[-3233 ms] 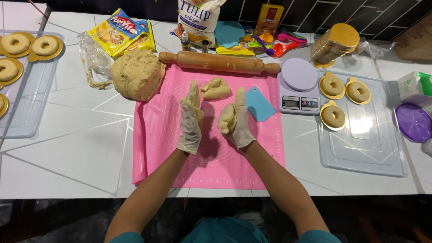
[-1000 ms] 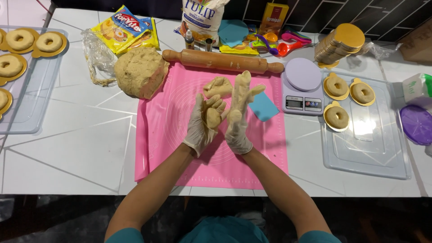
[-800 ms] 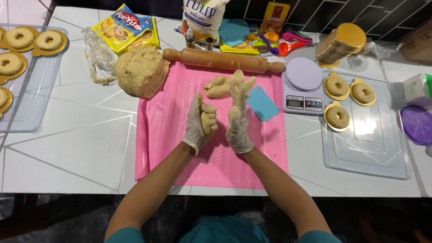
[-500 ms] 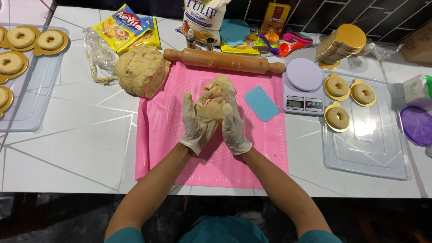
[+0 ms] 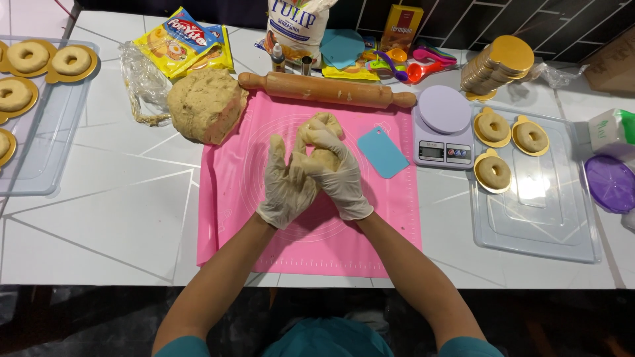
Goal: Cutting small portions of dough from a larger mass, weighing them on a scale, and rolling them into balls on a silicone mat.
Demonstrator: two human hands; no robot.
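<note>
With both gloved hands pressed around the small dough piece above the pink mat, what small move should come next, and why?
Probably keep rolling the dough piece between the left hand and right hand. It looks lumpy and uneven, unlike the smooth rings on the clear tray.

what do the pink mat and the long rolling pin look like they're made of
The flat pink mat looks like soft matte silicone: it lies limp, its left edge rippled. The long brown rolling pin appears to be smooth unvarnished wood, tan with faint grain and flour specks.
</note>
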